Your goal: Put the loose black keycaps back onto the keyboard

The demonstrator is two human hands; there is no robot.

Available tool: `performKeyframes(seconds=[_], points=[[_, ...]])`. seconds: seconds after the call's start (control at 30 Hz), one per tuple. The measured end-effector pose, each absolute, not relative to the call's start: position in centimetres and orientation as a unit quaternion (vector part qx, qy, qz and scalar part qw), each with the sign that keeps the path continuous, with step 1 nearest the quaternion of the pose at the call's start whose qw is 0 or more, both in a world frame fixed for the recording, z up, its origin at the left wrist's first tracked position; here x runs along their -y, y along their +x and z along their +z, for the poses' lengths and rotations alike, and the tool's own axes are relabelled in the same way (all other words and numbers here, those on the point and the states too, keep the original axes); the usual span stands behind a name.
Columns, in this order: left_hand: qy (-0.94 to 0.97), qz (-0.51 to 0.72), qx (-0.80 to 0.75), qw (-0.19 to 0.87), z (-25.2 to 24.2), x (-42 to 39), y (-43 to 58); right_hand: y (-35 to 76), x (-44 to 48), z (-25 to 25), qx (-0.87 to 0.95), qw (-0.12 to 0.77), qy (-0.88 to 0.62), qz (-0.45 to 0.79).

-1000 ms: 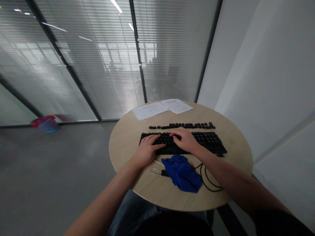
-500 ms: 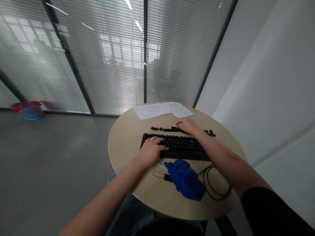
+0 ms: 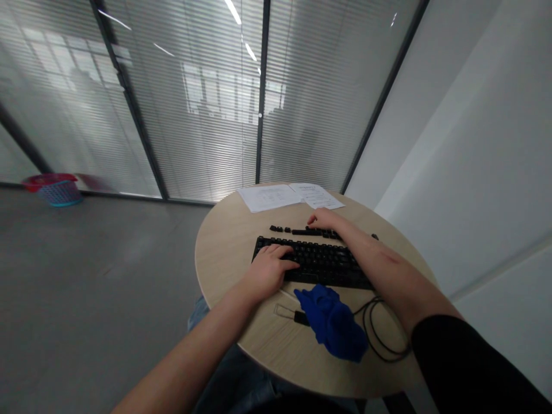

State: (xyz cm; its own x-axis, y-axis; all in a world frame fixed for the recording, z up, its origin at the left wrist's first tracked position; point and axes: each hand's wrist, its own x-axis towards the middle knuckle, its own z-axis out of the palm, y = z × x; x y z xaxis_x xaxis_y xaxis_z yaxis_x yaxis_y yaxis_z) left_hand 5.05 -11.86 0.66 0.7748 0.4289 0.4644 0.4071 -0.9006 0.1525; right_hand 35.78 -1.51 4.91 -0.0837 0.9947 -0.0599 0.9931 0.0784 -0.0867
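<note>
Closest to the person, at the near edge of the round tabletop (image 3: 219,259), lies a crumpled blue cloth (image 3: 334,325). A looped black cable (image 3: 385,339) sits just to its right, and a small clear loop with a dark end (image 3: 284,311), too small to identify, sits just to its left.

Beyond the cloth is a black keyboard (image 3: 319,263), its long axis running left to right across the person's front. The left hand (image 3: 268,271) rests palm-down on the keyboard's left end with its fingers spread loosely over the keys, and it holds nothing.

Farther out, just past the keyboard's far edge and parallel to it, is a row of loose keycaps (image 3: 302,232). The right hand (image 3: 325,219) reaches across the keyboard to this row, so it is much the nearer hand to the keycaps. Its fingers curl down onto the middle of the row. I cannot tell whether they pinch a cap or only touch it.

Two sheets of paper (image 3: 269,197) lie at the far rim. Behind the tabletop stands a glass partition (image 3: 207,115) with blinds, and a red and blue basket (image 3: 58,191) sits on the floor far to the left.
</note>
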Motion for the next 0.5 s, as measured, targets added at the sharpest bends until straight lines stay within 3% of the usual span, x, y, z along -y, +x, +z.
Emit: performKeyframes(seconds=[0.3, 0.5], points=[[0.939, 0.258, -0.226, 0.031, 0.5, 11.3, 5.2, 34.9, 0.8, 4.0, 0.742, 0.011, -0.668, 0.061], [0.930, 0.283, -0.230, 0.043, 0.3, 11.0, 5.0, 33.9, 2.5, 5.9, 0.734, 0.080, -0.674, 0.013]])
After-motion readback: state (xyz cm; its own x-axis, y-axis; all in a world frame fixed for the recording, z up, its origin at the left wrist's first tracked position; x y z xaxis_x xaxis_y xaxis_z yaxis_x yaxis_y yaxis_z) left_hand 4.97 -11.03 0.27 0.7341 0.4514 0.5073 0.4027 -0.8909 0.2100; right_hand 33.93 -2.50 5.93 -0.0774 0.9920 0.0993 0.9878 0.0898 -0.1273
